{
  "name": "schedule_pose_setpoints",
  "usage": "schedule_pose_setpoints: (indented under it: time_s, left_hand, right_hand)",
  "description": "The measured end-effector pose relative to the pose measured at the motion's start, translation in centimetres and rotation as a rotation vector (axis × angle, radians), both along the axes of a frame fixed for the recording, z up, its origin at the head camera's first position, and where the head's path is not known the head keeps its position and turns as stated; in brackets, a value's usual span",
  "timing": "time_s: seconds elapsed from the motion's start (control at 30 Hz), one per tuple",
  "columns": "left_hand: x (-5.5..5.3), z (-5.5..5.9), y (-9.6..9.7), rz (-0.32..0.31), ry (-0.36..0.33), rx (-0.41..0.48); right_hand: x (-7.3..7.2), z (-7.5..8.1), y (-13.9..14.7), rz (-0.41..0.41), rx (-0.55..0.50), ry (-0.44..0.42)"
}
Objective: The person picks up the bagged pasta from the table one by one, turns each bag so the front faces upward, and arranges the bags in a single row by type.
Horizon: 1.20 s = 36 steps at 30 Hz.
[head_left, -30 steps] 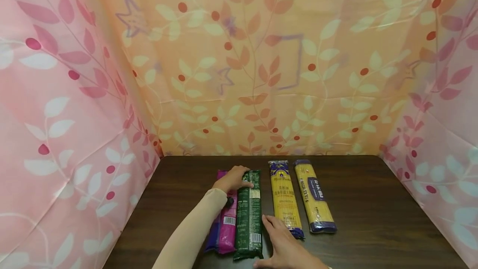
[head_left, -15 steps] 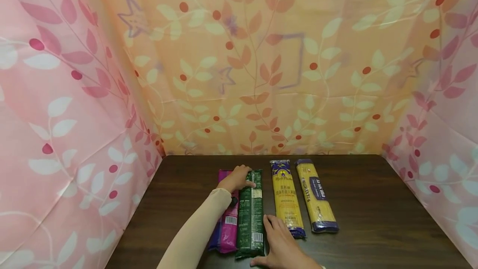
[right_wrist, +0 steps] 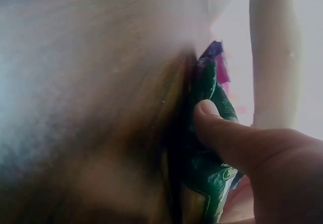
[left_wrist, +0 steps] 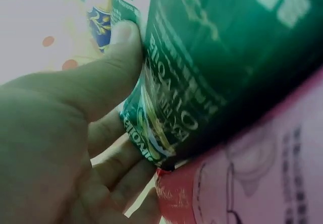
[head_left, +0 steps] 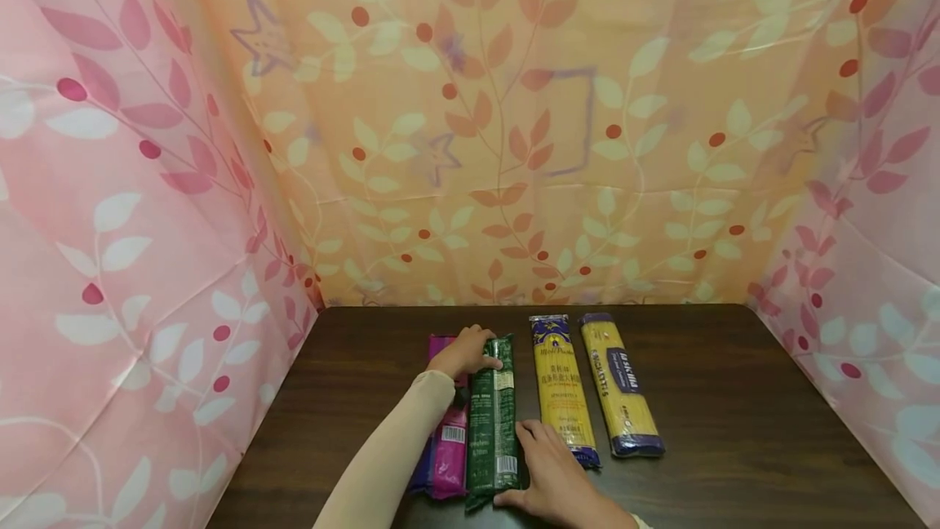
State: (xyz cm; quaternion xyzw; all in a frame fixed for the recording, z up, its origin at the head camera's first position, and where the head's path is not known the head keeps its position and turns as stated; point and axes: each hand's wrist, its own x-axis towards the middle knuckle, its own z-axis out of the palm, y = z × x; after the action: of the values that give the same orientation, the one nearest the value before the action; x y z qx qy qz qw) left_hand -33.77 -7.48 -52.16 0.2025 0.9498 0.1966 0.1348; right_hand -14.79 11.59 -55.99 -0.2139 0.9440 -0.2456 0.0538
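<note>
A green spaghetti packet (head_left: 492, 431) lies lengthwise near the table's middle, its printed side up in the head view. My left hand (head_left: 463, 353) grips its far end. The left wrist view shows the thumb (left_wrist: 123, 42) on one side of the green wrapper and the fingers (left_wrist: 118, 161) around its end. At the near right corner my right hand (head_left: 554, 476) holds the same packet, its thumb (right_wrist: 217, 120) against the near end. A magenta packet (head_left: 450, 464) lies right beside it on the left, partly hidden by my left forearm, with purple wrapping showing at its left edge.
To the right lie a yellow spaghetti packet (head_left: 561, 390) with blue ends and another yellow packet (head_left: 624, 398) with a dark blue label. All rest on a dark wooden table (head_left: 734, 398). Patterned curtains (head_left: 470, 145) enclose the back and both sides.
My right thumb has come in against the green packet's near end. The packet's near end has shifted slightly and tilts a little. The left hand keeps its place, and the yellow packets have not moved.
</note>
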Motion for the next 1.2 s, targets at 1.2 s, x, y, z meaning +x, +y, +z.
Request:
schedule_pose_setpoints:
  time_s: [1.2]
  left_hand:
    - [1.2,0.5,1.4,0.195,0.057,0.449]
  right_hand:
    - [0.9,1.3,2.4,0.083,-0.517,-0.232]
